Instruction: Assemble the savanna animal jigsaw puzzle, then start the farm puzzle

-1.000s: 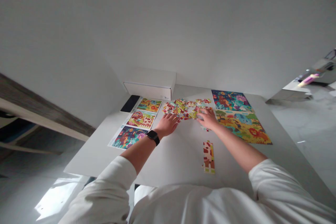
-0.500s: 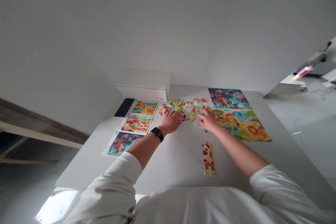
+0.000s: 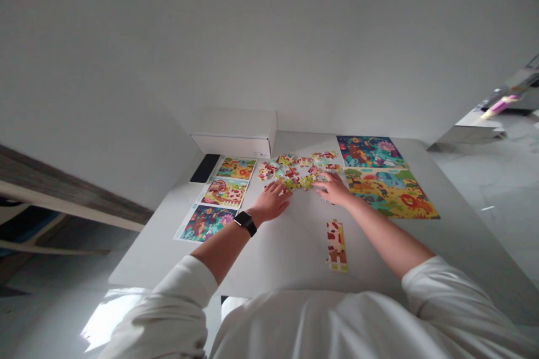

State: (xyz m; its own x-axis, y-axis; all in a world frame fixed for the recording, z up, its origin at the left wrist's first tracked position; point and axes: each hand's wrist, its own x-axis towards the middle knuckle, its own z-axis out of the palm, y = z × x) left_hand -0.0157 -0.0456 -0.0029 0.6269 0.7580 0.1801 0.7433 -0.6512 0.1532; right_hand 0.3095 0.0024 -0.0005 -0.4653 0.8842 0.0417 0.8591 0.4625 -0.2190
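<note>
A loose pile of jigsaw puzzle pieces (image 3: 301, 171) lies at the back middle of the white table. My left hand (image 3: 273, 202), with a black watch on the wrist, rests at the pile's near left edge, fingers stretched out. At the near right edge is my right hand (image 3: 334, 189), its fingers apart and the tips by a yellow-green piece; part of the pile is hidden behind them. Closer to my body stands a joined strip of puzzle pieces (image 3: 337, 245), showing brown patches on cream with yellow-green along one side.
To the right lie two picture puzzles, a dark one (image 3: 370, 151) and a yellow animal scene (image 3: 391, 193). On the left are a sheet with three pictures (image 3: 224, 192) and a black phone (image 3: 205, 168). A white box (image 3: 233, 134) stands against the wall behind.
My left hand has drawn back slightly toward me from the pile, uncovering more pieces. My right hand stays at the right edge with small finger movements. The whole view has shifted a little.
</note>
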